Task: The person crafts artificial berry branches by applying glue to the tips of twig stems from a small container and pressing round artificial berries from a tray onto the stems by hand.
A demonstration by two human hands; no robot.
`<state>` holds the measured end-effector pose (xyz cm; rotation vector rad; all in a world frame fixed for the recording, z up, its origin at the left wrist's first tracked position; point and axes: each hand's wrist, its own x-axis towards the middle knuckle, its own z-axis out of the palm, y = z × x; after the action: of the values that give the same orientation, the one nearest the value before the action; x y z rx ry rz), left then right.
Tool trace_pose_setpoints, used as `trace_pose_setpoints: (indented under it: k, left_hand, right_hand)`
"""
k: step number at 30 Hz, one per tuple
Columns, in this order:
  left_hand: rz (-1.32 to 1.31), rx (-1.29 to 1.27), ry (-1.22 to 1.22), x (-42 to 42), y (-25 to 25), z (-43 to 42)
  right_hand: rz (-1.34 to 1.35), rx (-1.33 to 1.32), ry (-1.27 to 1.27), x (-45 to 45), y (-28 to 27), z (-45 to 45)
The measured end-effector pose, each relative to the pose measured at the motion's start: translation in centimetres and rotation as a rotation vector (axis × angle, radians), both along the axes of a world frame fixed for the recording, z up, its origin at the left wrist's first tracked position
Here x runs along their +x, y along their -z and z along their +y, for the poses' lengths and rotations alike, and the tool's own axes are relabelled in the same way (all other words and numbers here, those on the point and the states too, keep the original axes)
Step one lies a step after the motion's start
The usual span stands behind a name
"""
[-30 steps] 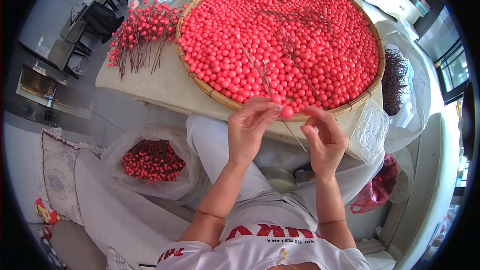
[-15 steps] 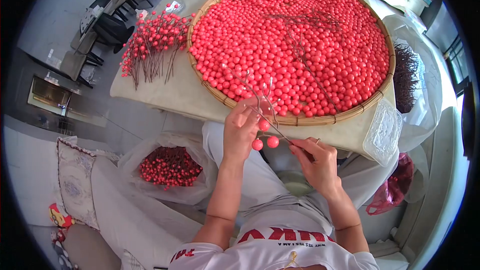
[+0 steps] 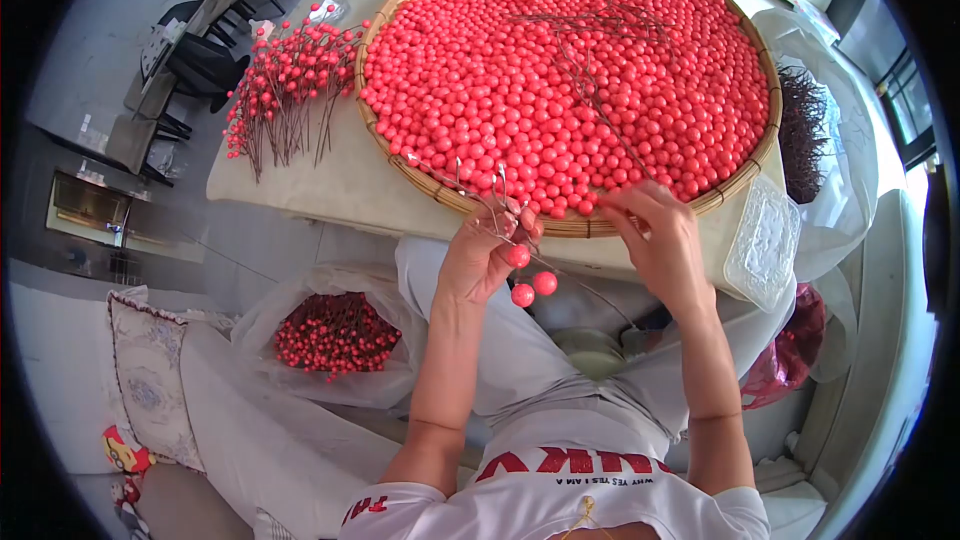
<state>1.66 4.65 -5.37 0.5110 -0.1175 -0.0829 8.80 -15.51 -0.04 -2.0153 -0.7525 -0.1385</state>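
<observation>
A thin brown twig (image 3: 585, 288) with several red berries (image 3: 544, 283) on its short branches is pinched in my left hand (image 3: 482, 252), just in front of the basket's near rim. Pale bare tips of the twig point up and left over that rim. My right hand (image 3: 660, 237) is at the near rim of the round woven basket (image 3: 447, 197), its thumb and forefinger brought together at the red beads (image 3: 585, 206); whether a bead is between them is hard to make out. Loose twigs (image 3: 597, 100) lie on top of the beads.
Berry-tipped stems (image 3: 290, 90) lie on the table (image 3: 270, 185) at the left. A plastic bag (image 3: 250, 330) of red berries is below. At the right are a clear plastic tray (image 3: 762, 245), a bag of dark twigs (image 3: 800, 135) and a red bag (image 3: 795, 350).
My right hand has let go of the twig's stem and moved up to the beads at the basket's rim. My left hand still holds the twig, which now carries more berries than a second ago.
</observation>
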Motion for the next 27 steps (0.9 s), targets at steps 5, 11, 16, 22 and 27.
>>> trace_pose_setpoints:
  k: [5,11,16,22,27]
  left_hand:
    - [0.049,-0.004,0.005,-0.6,0.5,0.4]
    - [0.081,-0.092,0.028,-0.9,0.4,0.0]
    - [0.085,0.019,-0.1,-0.9,0.8,-0.9]
    - [0.05,0.184,-0.273,-1.5,-1.9,-2.4]
    - [0.074,0.225,-0.349,-1.7,-2.0,-2.7]
  right_hand:
    - [-0.235,-0.202,-0.027,4.2,2.9,3.2]
    - [-0.148,-0.181,0.009,3.5,1.5,4.2]
    - [0.223,0.172,-0.12,-1.5,-2.7,2.8]
    - [-0.126,0.269,-0.232,-3.0,-2.2,2.5]
    - [-0.231,0.239,-0.239,-3.0,-2.2,2.3]
